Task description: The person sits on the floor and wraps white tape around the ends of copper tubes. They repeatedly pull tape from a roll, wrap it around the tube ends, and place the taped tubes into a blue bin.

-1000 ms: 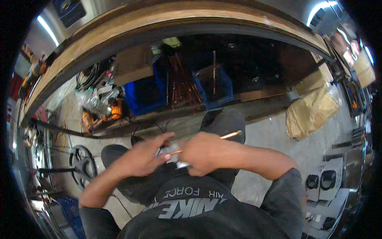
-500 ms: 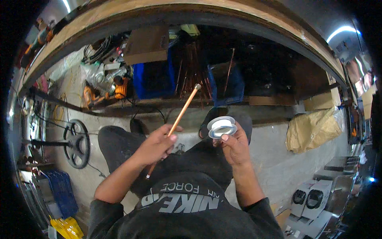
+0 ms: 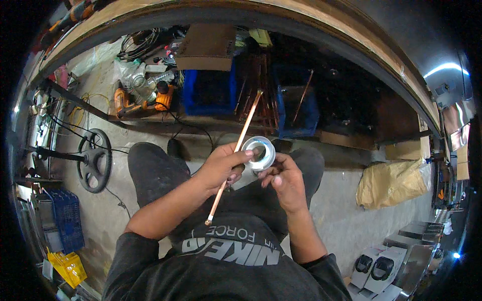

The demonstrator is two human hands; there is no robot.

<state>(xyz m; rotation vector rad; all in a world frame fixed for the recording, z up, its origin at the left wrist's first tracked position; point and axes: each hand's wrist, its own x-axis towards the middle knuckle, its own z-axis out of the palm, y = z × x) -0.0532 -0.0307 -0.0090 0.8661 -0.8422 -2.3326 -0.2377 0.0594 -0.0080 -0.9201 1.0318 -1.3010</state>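
Note:
A thin copper tube slants up and away in front of my chest, with a fitting-like end near my shirt. My left hand is closed round the tube near its middle, and its thumb presses on the rim of a white spool. The spool is tipped so that its round open face shows. Close against the spool's lower right side is my right hand, its fingers curled and thumb near the fingertips. Whatever lies between those fingertips is too small to make out.
Under the wooden bench stand two blue bins, more copper tubes and an orange power drill. A black wheel is at left. A brown paper sack lies at right, with white boxes nearer me.
The spool has moved left from my right hand to my left thumb, beside the copper tube. My right hand has shifted to the spool's lower side, fingers curled. The view has turned slightly.

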